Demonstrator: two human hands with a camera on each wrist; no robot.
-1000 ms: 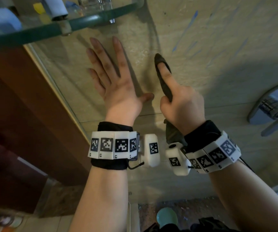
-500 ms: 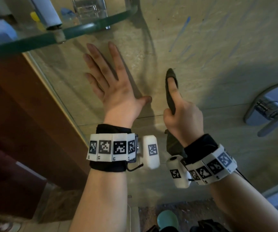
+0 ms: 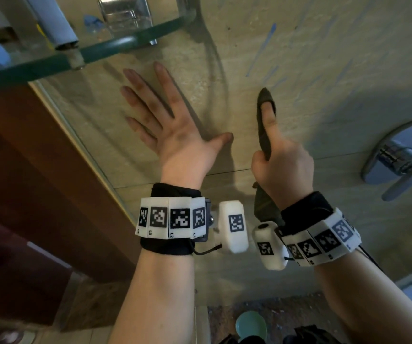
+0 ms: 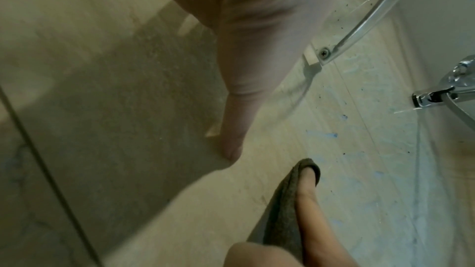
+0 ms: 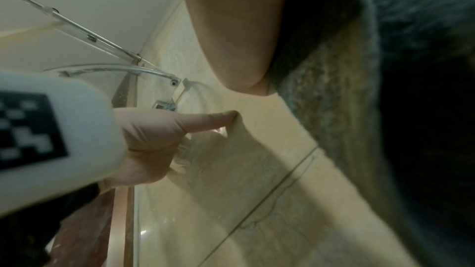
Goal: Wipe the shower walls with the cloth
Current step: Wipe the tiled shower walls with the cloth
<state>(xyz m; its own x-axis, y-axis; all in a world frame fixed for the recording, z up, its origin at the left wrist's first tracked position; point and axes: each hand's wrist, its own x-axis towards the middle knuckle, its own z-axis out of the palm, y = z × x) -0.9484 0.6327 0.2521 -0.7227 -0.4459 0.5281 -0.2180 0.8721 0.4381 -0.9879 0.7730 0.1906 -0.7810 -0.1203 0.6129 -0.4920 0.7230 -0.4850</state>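
Observation:
The beige tiled shower wall point(image 3: 324, 70) fills the head view, with blue smears point(image 3: 262, 50) on it. My left hand point(image 3: 175, 135) lies flat against the wall, fingers spread. To its right, my right hand point(image 3: 282, 160) grips a dark grey cloth point(image 3: 263, 137); one straight finger presses the cloth's tip to the wall. The cloth's tail hangs below the right wrist. In the left wrist view the cloth point(image 4: 282, 210) sits just left of blue smears point(image 4: 321, 135). The right wrist view shows the cloth point(image 5: 347, 109) against the tile and the left thumb point(image 5: 200, 121).
A curved glass shelf point(image 3: 100, 53) with bottles juts out above the left hand. A chrome mixer handle point(image 3: 398, 157) is fixed to the wall at right. A glass panel edge point(image 3: 80, 150) and brown door stand at left. A teal cup point(image 3: 251, 326) sits on the floor.
My right hand has slid the cloth to the right along the wall, away from the left thumb. The left hand has stayed flat on the wall.

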